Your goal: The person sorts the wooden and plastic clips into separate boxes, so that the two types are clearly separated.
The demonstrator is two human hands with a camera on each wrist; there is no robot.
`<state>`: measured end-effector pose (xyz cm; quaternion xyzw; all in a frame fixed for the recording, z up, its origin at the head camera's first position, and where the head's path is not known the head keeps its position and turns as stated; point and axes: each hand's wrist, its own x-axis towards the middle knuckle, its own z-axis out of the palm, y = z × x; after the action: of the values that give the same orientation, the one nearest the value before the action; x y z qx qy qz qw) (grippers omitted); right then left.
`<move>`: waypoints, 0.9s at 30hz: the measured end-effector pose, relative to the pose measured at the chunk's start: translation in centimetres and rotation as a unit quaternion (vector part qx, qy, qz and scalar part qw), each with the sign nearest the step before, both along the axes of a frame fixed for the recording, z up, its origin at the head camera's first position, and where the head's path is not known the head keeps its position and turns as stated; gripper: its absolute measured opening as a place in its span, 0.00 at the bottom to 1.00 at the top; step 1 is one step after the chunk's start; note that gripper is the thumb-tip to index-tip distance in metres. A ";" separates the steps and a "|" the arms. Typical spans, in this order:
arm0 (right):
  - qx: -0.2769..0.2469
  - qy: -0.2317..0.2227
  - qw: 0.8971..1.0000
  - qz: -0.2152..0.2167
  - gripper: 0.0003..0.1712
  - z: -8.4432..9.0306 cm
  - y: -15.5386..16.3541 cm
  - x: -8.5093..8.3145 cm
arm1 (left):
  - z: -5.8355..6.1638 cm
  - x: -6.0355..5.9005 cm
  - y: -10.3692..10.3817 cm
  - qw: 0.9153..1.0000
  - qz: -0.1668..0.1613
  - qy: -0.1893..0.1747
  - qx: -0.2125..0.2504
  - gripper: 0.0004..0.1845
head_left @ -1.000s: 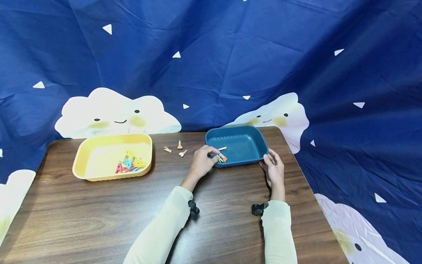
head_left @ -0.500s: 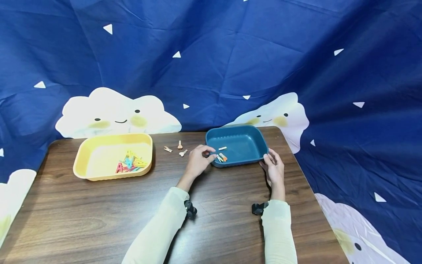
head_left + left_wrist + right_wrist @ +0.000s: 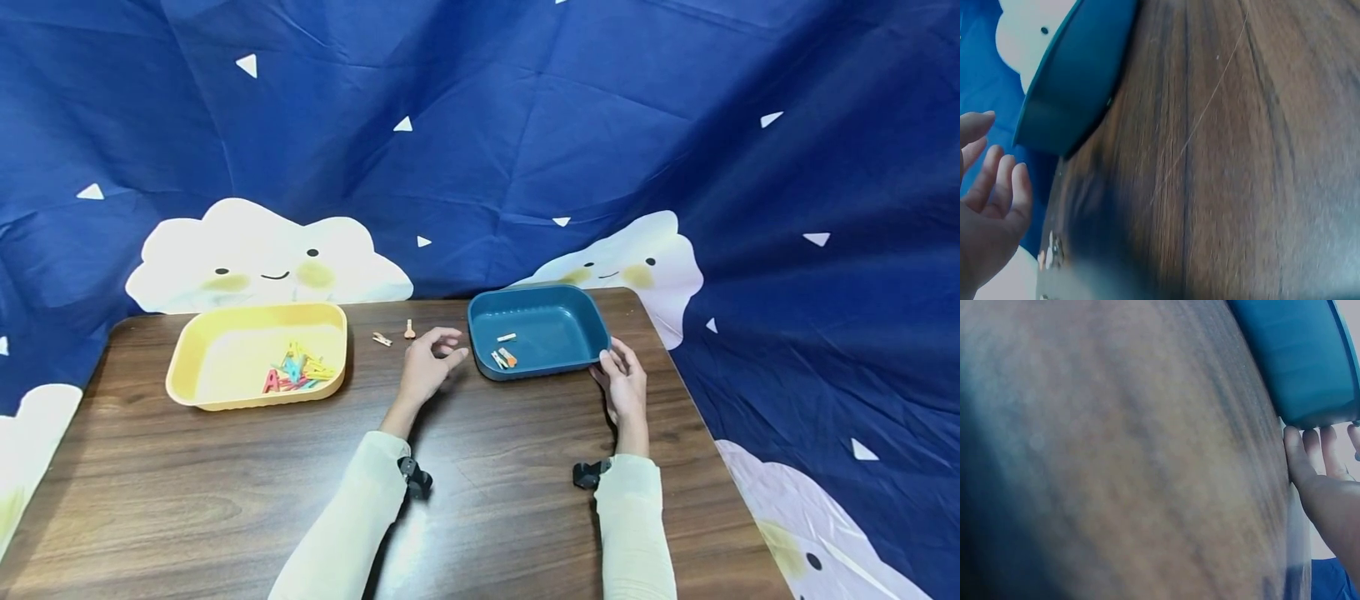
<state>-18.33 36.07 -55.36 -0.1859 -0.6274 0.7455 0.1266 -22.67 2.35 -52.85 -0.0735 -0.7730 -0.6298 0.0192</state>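
My left hand (image 3: pixel 426 367) hovers just left of the blue tray (image 3: pixel 538 367), fingers loosely bent and holding nothing. In the left wrist view its fingers (image 3: pixel 997 187) are spread apart near the tray's outer wall. Several small wooden clothespins (image 3: pixel 498 360) lie inside the blue tray, one with an orange end. Two more, a plain clothespin (image 3: pixel 382 339) and an orange-ended clothespin (image 3: pixel 409 329), lie on the table left of my left hand. My right hand (image 3: pixel 624 385) rests its fingertips against the tray's right front corner; the right wrist view shows fairly straight fingers (image 3: pixel 1296 450) there.
A yellow tray (image 3: pixel 202 367) with several coloured plastic clothespins (image 3: pixel 300 371) stands on the left of the wooden table (image 3: pixel 225 483). Behind the table hangs a blue curtain (image 3: pixel 450 167) with cloud prints. The table's right edge runs close past my right hand.
My left hand has let go of a clothespin in the blue tray and moved left, out of the tray. It now covers the spot of one table clothespin. The right hand stays put.
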 end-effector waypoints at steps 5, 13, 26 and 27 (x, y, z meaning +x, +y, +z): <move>0.000 0.000 1.000 0.003 0.28 0.0 0.0 0.2 | -0.3 -0.2 -1.2 1.000 0.016 -0.012 0.005 0.17; 0.000 -0.007 1.000 0.001 0.27 0.0 0.1 0.2 | -0.9 -0.5 -2.9 0.999 0.045 -0.028 -0.001 0.17; -0.004 -0.009 1.000 -0.001 0.28 0.2 -0.1 0.1 | -2.6 -0.7 -4.0 0.995 0.094 -0.035 -0.017 0.17; -0.003 -0.009 1.000 0.000 0.28 0.2 -0.1 0.0 | -2.7 -0.8 -4.1 0.994 0.100 -0.034 -0.026 0.17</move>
<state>-18.29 35.95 -55.14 -0.1929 -0.6263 0.7456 0.1208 -23.44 -1.72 -55.54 0.0257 -0.7927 -0.6066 0.0539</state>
